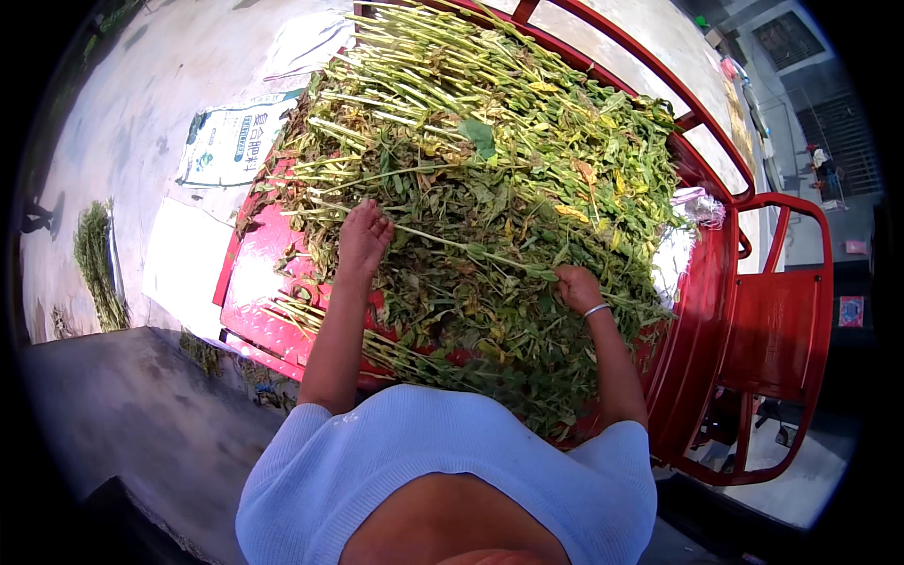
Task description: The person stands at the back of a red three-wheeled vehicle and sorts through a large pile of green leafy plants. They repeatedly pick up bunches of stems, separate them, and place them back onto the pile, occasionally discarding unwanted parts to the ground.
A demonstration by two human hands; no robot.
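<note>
Clamping left hand (365, 235) and right hand (577, 288) on one long green stalk (433, 238), holding it over the leafy heap (499, 188).

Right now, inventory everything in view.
Cargo bed: one, red, centre
Leafy stalk heap: one, green-yellow-brown, on bed
Long stalk: one, green, atop heap, centre
Side rail: one, red, upper right
Framed metal panel: one, red, right
Printed sack: one, white and blue-green, upper left
Rumpled sheet: one, white, above printed sack
Flat sheet: one, white, left of bed
Stem bundle: one, green, ground, far left
Crumpled sheeting: one patch, white, right of heap
Barred windows: two, dark, upper right
Short-sleeved top: one, light blue, bottom
Bracelet: one, silver, right wrist
Left hand: one, bare, on stalk
Right hand: one, bare, at stalk's tip
</note>
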